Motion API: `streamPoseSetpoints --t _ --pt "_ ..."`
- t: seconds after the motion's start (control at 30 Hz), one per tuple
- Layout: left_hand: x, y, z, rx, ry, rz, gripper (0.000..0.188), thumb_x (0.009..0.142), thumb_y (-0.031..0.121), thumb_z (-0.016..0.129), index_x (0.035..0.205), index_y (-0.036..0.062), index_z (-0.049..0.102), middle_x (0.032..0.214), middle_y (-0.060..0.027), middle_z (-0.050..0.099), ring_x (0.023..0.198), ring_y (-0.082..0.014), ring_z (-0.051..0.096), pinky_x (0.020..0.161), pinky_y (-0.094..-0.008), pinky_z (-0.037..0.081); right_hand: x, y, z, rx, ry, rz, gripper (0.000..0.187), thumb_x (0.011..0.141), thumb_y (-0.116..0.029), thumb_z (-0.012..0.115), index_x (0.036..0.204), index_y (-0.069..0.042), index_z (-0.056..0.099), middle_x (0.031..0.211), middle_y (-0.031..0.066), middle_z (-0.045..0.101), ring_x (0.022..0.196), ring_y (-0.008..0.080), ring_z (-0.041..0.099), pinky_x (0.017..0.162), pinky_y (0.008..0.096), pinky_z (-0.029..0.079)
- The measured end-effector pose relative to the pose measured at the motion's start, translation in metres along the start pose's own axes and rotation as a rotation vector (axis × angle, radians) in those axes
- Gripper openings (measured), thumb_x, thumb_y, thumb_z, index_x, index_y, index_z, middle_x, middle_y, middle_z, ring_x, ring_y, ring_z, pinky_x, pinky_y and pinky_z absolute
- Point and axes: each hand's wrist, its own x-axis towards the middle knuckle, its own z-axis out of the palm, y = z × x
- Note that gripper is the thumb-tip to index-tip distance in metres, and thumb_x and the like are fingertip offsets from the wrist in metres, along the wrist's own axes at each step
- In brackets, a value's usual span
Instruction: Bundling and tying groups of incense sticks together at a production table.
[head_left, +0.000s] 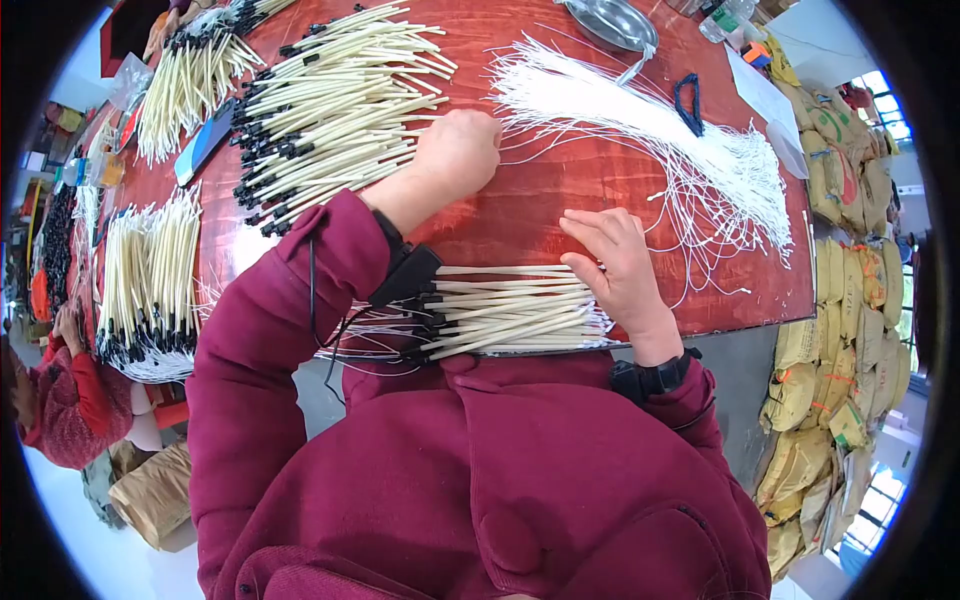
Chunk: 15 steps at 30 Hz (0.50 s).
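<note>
My left hand (460, 152) is closed, held above the red table between a large pile of cream tubes with black ends (345, 110) and a bundle of thin white cords (620, 105). One loose cord curves close beside it, but whatever its fingers hold is hidden. Fingers stretched and apart, my right hand (615, 262) is empty at the right end of a smaller row of cream tubes (520, 312). That row lies along the table's near edge, black ends to the left, with white cords trailing left under my left forearm.
More bundles of tubes (150, 265) lie on the left of the red table (560, 200), near another person's hand (68, 328). A metal dish (615, 22) and a dark blue loop (688, 105) sit beyond the cords. Stacked sacks (835, 320) stand off the table's right side.
</note>
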Motion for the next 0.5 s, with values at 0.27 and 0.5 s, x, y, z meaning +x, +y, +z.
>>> streamPoseSetpoints --t 0.27,0.5 --pt "-0.012 0.009 -0.042 -0.232 0.158 0.111 0.011 0.083 0.012 0.061 0.082 0.0014 0.066 0.078 -0.0187 0.067 0.077 -0.0388 0.066 0.071 -0.0452 0.053 -0.002 0.0 0.003 0.003 0.03 0.025 0.039 0.086 -0.018 0.074 0.122 -0.006 0.068 0.124 0.0076 0.068 0.105 0.0254 0.058 0.092 0.0379 0.041" --pt "-0.099 0.002 -0.053 -0.018 -0.32 0.214 0.009 0.085 0.01 0.058 0.08 0.0035 0.062 0.08 -0.0174 0.064 0.08 -0.0388 0.065 0.071 -0.0484 0.051 -0.004 0.01 -0.003 -0.045 0.116 0.077 0.044 0.087 -0.017 0.073 0.128 -0.005 0.065 0.125 0.0102 0.067 0.108 0.0284 0.059 0.095 0.0394 0.043"
